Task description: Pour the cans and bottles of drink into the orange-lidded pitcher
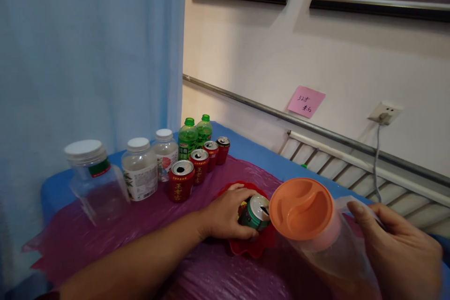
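Note:
My left hand is wrapped round a green drink can with an opened silver top. The can is tilted over a red scalloped dish; whether it touches the dish I cannot tell. On the right, my right hand grips the handle of a clear plastic pitcher with an orange lid. That lid is close beside the can's top, and the pitcher leans toward it. The pitcher's lower part runs out of the frame.
Red cans stand in a row on purple plastic sheeting. Behind them are two green bottles and white-capped clear jars. A blue curtain hangs at left. A radiator and a plugged-in cord line the wall.

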Demonstrator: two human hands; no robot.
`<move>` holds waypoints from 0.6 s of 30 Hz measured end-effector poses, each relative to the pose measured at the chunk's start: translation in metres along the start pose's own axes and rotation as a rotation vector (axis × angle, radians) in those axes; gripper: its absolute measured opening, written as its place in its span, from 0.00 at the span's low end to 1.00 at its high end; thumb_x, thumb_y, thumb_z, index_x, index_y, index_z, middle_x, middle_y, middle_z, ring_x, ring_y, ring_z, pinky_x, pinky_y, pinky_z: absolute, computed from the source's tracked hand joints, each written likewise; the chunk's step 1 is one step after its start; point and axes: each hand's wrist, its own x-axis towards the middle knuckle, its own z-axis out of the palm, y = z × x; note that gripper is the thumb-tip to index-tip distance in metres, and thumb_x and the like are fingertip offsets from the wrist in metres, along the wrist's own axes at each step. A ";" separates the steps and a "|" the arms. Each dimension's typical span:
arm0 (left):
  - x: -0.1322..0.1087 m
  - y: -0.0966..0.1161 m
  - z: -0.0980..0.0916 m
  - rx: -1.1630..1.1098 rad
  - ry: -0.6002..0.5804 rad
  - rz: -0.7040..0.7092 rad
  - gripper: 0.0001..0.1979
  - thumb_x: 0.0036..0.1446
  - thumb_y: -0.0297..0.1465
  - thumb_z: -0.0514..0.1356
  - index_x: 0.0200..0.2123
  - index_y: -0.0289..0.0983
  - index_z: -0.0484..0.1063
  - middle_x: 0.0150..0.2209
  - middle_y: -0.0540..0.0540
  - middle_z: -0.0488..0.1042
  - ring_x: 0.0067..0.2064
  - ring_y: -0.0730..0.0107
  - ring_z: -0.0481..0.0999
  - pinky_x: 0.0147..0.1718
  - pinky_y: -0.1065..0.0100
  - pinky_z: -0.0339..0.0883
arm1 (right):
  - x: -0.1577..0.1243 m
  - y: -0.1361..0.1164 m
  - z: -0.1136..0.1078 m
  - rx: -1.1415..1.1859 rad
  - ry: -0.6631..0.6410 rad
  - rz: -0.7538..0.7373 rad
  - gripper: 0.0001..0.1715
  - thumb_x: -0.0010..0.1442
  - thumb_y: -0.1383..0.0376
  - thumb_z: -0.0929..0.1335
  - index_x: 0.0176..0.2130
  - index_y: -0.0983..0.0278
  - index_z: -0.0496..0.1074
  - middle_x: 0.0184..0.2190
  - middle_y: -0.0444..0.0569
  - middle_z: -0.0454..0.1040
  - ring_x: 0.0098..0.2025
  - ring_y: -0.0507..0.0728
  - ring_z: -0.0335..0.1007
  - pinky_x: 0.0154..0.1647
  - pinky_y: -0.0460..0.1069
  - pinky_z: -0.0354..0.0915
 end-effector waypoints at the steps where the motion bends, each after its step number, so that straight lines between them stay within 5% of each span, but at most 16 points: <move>1: 0.000 0.000 0.000 0.001 0.003 0.000 0.34 0.38 0.34 0.75 0.52 0.44 0.72 0.50 0.50 0.77 0.52 0.56 0.74 0.67 0.53 0.49 | 0.000 -0.001 0.000 0.010 0.005 -0.009 0.28 0.54 0.41 0.69 0.23 0.61 0.70 0.19 0.40 0.60 0.26 0.53 0.58 0.26 0.47 0.53; 8: 0.001 -0.003 -0.001 -0.011 0.010 0.016 0.34 0.38 0.34 0.75 0.52 0.44 0.72 0.51 0.50 0.78 0.52 0.57 0.74 0.61 0.56 0.57 | 0.007 0.011 0.012 0.137 0.037 -0.028 0.27 0.56 0.46 0.70 0.21 0.61 0.63 0.19 0.39 0.55 0.23 0.51 0.52 0.23 0.47 0.50; 18: -0.003 -0.005 -0.002 0.090 0.065 -0.083 0.45 0.39 0.36 0.75 0.62 0.42 0.65 0.59 0.43 0.72 0.61 0.50 0.67 0.64 0.52 0.57 | 0.038 0.050 0.056 0.973 0.063 0.388 0.31 0.53 0.45 0.75 0.23 0.61 0.57 0.16 0.33 0.55 0.16 0.45 0.48 0.15 0.42 0.47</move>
